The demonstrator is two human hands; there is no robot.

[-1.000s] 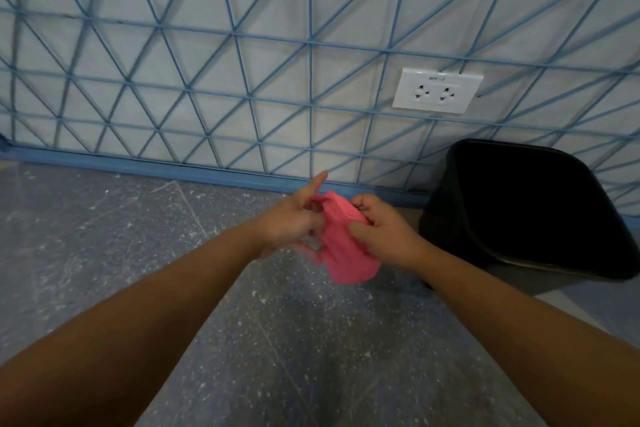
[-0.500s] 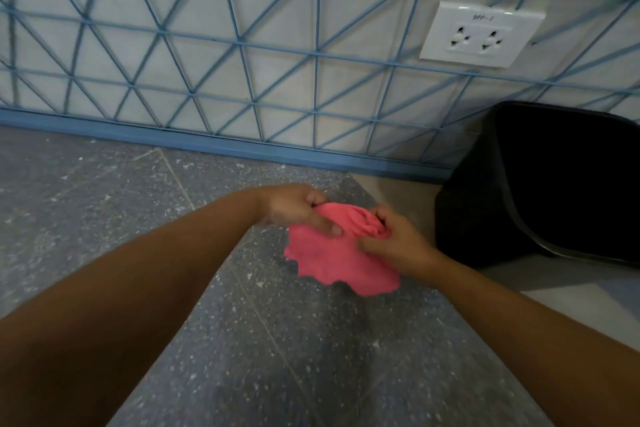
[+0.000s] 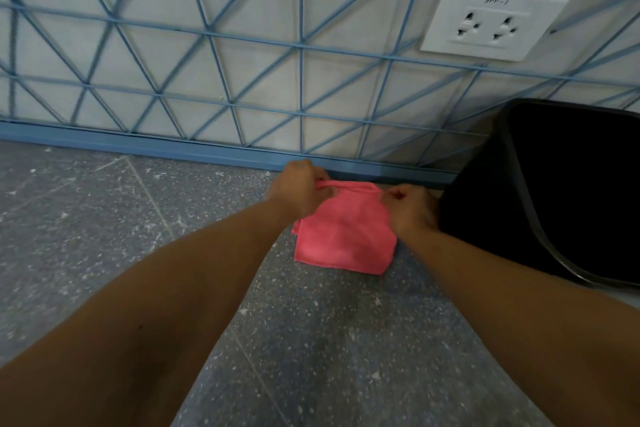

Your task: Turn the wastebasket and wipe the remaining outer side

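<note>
A pink cloth (image 3: 344,236) hangs spread out between my two hands, over the grey speckled floor near the wall's foot. My left hand (image 3: 298,191) pinches its upper left corner with curled fingers. My right hand (image 3: 412,206) pinches the upper right corner. The top edge of the cloth is stretched between them and the rest hangs down flat, folded on itself at the left side.
A black bin (image 3: 561,191) stands just right of my right hand, against the wall. A white wall (image 3: 242,73) with blue diagonal lines and a blue skirting strip (image 3: 173,149) runs behind. A white socket plate (image 3: 491,21) sits upper right. Grey speckled floor (image 3: 104,218) lies below.
The cloth was bunched between my hands; my hands have moved apart and forward, and the cloth now hangs spread out by its top corners. The view has moved closer to the wall.
</note>
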